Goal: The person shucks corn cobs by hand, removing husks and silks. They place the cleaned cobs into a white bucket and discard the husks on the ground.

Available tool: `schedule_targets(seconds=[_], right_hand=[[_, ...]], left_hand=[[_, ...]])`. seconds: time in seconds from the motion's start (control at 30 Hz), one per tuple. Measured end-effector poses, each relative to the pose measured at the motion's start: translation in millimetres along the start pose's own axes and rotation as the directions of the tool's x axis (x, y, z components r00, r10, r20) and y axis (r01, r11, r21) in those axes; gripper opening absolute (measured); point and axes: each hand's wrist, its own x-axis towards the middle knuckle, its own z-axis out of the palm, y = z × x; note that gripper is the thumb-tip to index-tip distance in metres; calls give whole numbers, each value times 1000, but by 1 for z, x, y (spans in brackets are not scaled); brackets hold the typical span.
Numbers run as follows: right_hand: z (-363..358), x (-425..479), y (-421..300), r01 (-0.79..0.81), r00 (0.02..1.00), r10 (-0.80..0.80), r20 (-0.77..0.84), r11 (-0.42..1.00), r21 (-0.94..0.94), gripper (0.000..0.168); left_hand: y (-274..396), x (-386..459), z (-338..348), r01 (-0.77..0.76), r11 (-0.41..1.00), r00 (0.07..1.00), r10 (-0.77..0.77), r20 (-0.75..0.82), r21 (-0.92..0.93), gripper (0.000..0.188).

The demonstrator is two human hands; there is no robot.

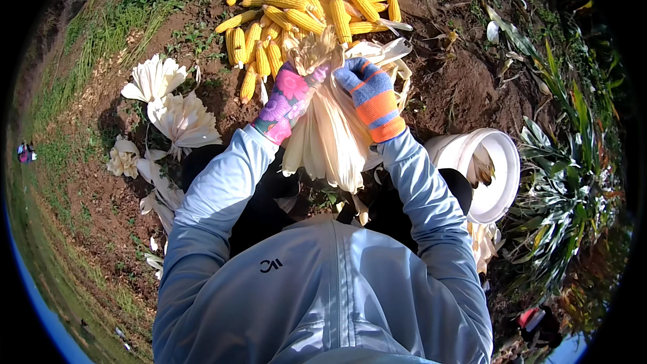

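Dry, pale corn husks [331, 136] hang in a long bundle between my two gloved hands, their tips pointing back toward me. My left hand [290, 98], in a flowered pink and purple glove, grips the bundle near its gathered brown end [314, 53]. Beside it, my right hand [368, 93], in a blue and orange striped glove, has its fingers curled at the bundle's right edge; whether it pinches a husk is hidden. Just beyond both hands lies a heap of husked yellow corn cobs [303, 5] on the soil. Loose husks [389, 55] lie behind my right hand.
A white plastic bucket [498, 177] lies on its side at my right, with dry husk inside. Several spread husk bunches [182, 119] lie on the ground to my left. Green plants [561, 182] border the right side; cut grass [106, 35] covers the far left.
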Motion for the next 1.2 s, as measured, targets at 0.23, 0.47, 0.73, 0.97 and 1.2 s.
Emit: schedule_targets(seconds=[0.23, 0.47, 0.73, 0.97, 1.2], right_hand=[[-8, 1, 5, -80, 996, 77, 33, 994, 80, 15], [-6, -1, 0, 49, 996, -43, 73, 996, -78, 14], [-5, 1, 0, 127, 992, -125, 25, 946, -300, 15], [-13, -4, -21, 116, 981, -71, 183, 960, -254, 12], [-7, -6, -18, -53, 973, -24, 231, 945, 322, 30]], left_hand=[[23, 1, 14, 82, 995, 996, -80, -32, 62, 39], [40, -5, 20, 146, 964, 989, -146, -19, 220, 46], [38, -3, 28, 175, 983, 978, -168, 122, -53, 57], [51, -10, 28, 146, 986, 985, -152, 76, 79, 43], [60, -3, 15, 22, 982, 994, -42, 104, 189, 39]])
